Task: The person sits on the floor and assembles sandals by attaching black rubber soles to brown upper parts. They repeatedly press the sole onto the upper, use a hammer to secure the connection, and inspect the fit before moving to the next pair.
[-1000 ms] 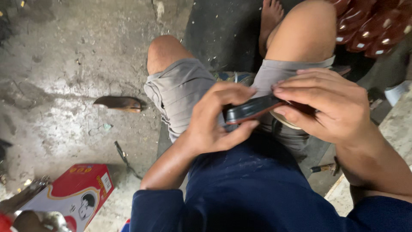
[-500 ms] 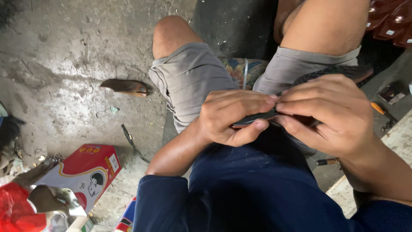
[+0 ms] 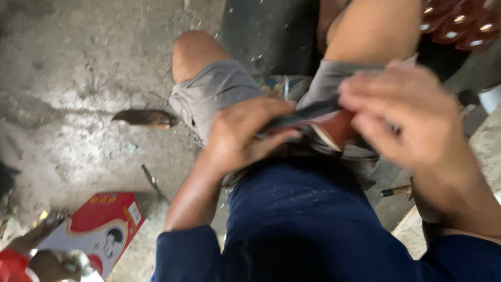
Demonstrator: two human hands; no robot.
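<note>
Red-brown and dark, the flat shoe piece [image 3: 323,125] lies over the lap between both hands: left hand [image 3: 245,136] clamps its near end in a closed grip; right hand [image 3: 412,120], blurred, covers the far end, grip unclear.

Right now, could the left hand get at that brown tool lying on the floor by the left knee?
Probably yes. The brown tool lies in the open on the concrete floor with nothing across the way. But the left hand is gripping a dark flat piece with the right hand, so it would have to let go first.
</note>
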